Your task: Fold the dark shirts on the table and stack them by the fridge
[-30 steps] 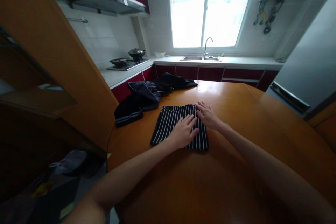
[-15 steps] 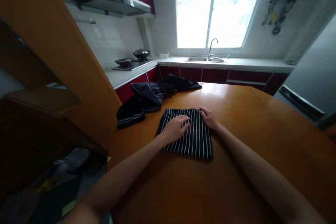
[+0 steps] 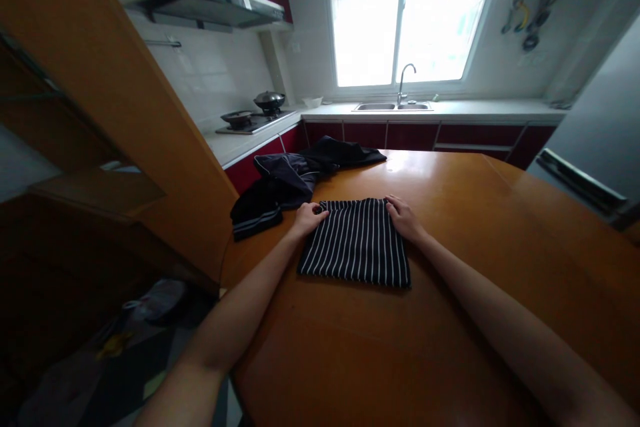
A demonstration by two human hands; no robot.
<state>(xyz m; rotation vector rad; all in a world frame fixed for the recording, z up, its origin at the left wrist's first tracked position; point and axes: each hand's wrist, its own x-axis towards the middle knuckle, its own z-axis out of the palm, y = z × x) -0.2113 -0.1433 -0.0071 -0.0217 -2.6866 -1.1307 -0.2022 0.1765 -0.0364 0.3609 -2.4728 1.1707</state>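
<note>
A black garment with white stripes, folded into a near-square, lies flat on the wooden table. Its kind does not show in this folded shape. At its far left corner, my left hand is closed with thumb and fingers pinching the cloth. My right hand is at the far right corner, its fingers curled over the edge; the fingertips are partly hidden by the hand.
Dark clothing, crumpled, with grey stripes on one part, lies at the table's far left. A wooden cabinet rises along the left side. Beyond the table are a counter with a sink and a stove. A fridge stands right.
My left hand has moved from over the middle of the striped garment to its far left corner and closed there. My right hand stays at the far right corner.
</note>
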